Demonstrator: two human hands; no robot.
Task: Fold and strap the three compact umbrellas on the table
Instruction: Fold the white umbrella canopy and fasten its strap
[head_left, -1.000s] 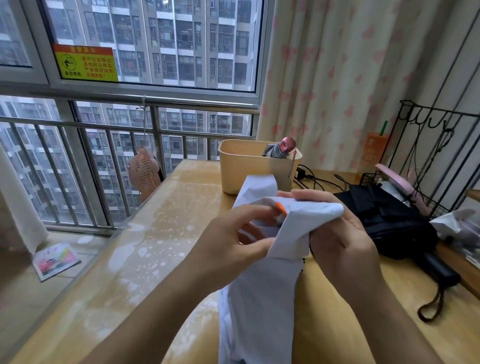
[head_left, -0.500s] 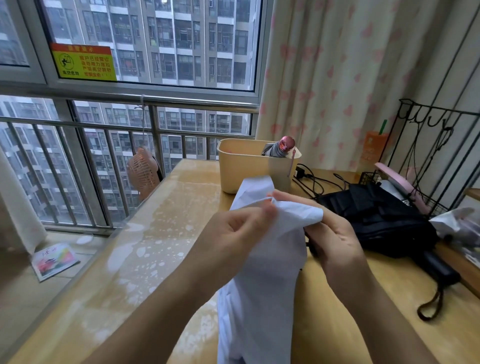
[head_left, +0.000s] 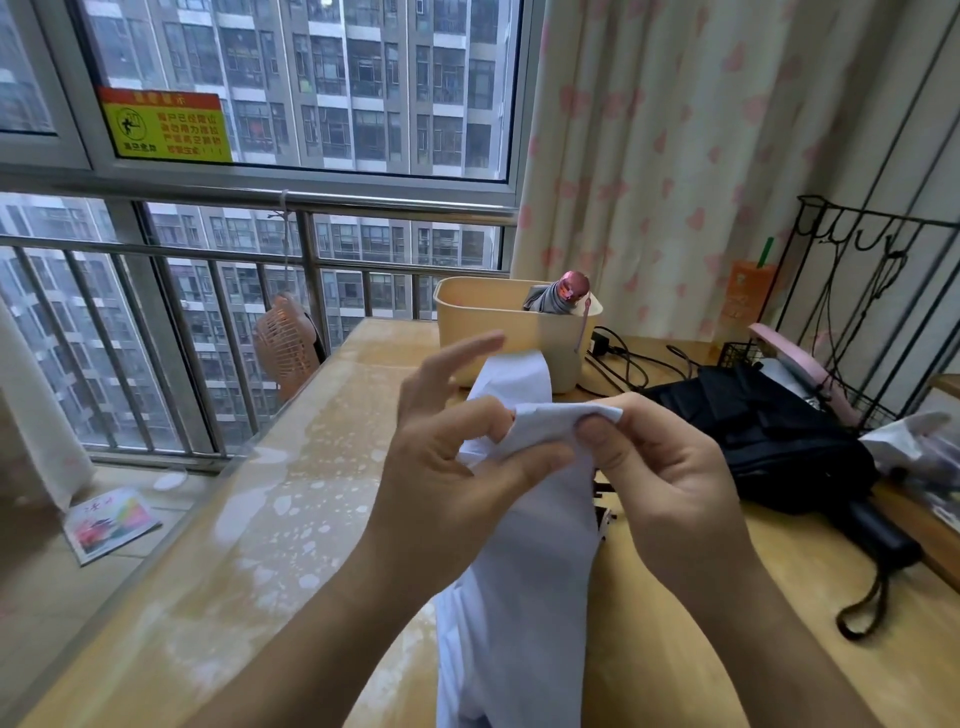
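Observation:
A white compact umbrella (head_left: 524, 582) hangs in front of me over the table, its loose canopy reaching down out of view. My right hand (head_left: 670, 478) pinches a fold of its fabric near the top. Thumb and lower fingers of my left hand (head_left: 452, 467) hold the same bunch from the left, while the index and middle fingers are lifted. A black compact umbrella (head_left: 779, 447) lies unfolded on the table to the right, its handle and wrist loop toward me. A third umbrella (head_left: 558, 299), grey with a pink tip, stands in the beige bin (head_left: 483, 332).
The wooden table (head_left: 291, 519) runs along a window with a metal railing. An orange fan (head_left: 283, 343) sits at its left edge. Black cables (head_left: 628, 364), a pink object (head_left: 800, 364) and a wire rack (head_left: 878, 322) crowd the right back. A booklet (head_left: 109, 519) lies on the floor.
The fabric bunch has been drawn tighter between both hands. My left index and middle fingers have lifted off it. An orange piece seen at the fingertips a second ago is hidden.

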